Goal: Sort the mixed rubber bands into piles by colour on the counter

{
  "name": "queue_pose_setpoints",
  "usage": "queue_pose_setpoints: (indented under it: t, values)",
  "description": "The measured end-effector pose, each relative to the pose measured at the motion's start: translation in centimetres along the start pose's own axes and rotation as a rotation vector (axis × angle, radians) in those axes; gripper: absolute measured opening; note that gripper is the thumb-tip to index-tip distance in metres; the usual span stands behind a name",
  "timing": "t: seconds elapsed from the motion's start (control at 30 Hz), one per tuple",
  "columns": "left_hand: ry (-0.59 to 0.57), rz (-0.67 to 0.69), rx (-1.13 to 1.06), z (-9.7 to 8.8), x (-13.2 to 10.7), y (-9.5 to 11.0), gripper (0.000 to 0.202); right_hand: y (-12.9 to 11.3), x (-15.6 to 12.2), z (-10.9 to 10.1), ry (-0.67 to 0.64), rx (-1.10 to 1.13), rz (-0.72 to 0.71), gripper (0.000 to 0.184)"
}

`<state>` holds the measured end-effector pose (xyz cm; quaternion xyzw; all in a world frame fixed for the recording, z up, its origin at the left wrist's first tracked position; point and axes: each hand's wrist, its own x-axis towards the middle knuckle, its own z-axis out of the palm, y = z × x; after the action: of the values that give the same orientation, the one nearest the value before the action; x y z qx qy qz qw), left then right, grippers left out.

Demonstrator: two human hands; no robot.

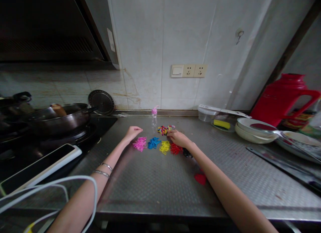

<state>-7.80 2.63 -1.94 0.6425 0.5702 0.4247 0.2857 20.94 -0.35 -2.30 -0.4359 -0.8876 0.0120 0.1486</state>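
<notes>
My left hand [132,133] hovers above and left of a pink pile [139,144], fingertips pinched together; whatever they hold is too small to make out. My right hand [178,138] reaches to the edge of a mixed-colour pile [163,130], its fingers drawn together and curled down, with the tips partly hidden. All the piles are of small thin loops, like rubber bands or clips. In a row lie a blue pile [153,143], a yellow pile [165,147], a red pile [176,148] and a black pile [187,153], the last two partly under my right hand and wrist.
A small clear bottle with a pink top [154,116] stands behind the piles on the metal counter [140,189]. Left are a pan [60,121] on the stove and a white cable [94,189]. Right are bowls [253,134], a knife [283,166] and a red thermos [281,96].
</notes>
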Motion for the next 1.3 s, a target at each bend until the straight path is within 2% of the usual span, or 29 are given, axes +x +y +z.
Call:
queue_pose_setpoints:
  t: [0.23, 0.37, 0.5, 0.73, 0.87, 0.97, 1.07, 1.1, 1.2, 1.3]
  values:
    - [0.002, -0.004, -0.011, 0.1, 0.0, 0.0, 0.026, -0.2, 0.1, 0.0, 0.029, 0.046, 0.023, 0.030]
    - [0.018, -0.014, -0.016, 0.0, 0.0, 0.3, 0.026, -0.3, 0.5, 0.0, 0.070, 0.079, 0.189, 0.027]
    - [0.019, -0.014, -0.012, -0.2, -0.1, 0.9, 0.027, -0.3, 1.1, 0.1, 0.037, 0.058, 0.304, 0.025]
    - [0.012, -0.002, 0.003, -0.1, -0.1, 1.0, 0.026, -0.7, 2.3, 0.0, 0.005, 0.028, 0.296, 0.032]
    - [0.013, 0.000, -0.014, 0.0, 0.0, 0.8, 0.027, -0.7, 2.0, -0.1, 0.018, 0.041, 0.293, 0.033]
    - [0.015, 0.007, -0.014, 0.0, -0.1, 0.8, 0.026, 0.2, 1.1, -0.6, 0.090, 0.089, 0.305, 0.033]
    - [0.012, 0.014, -0.001, 0.0, -0.2, 0.9, 0.026, 2.0, -0.2, -1.6, 0.177, 0.161, 0.301, 0.033]
    - [0.012, 0.015, 0.004, 0.0, -0.2, 0.9, 0.026, 2.8, -0.8, -2.0, 0.169, 0.184, 0.300, 0.032]
    - [0.012, 0.020, 0.014, 0.0, -0.2, 0.8, 0.026, 5.1, -2.2, -3.0, 0.023, 0.303, 0.306, 0.029]
    - [0.001, 0.031, 0.013, 0.1, -0.2, 0.7, 0.026, 6.8, -3.5, -3.3, -0.108, 0.452, 0.351, 0.034]
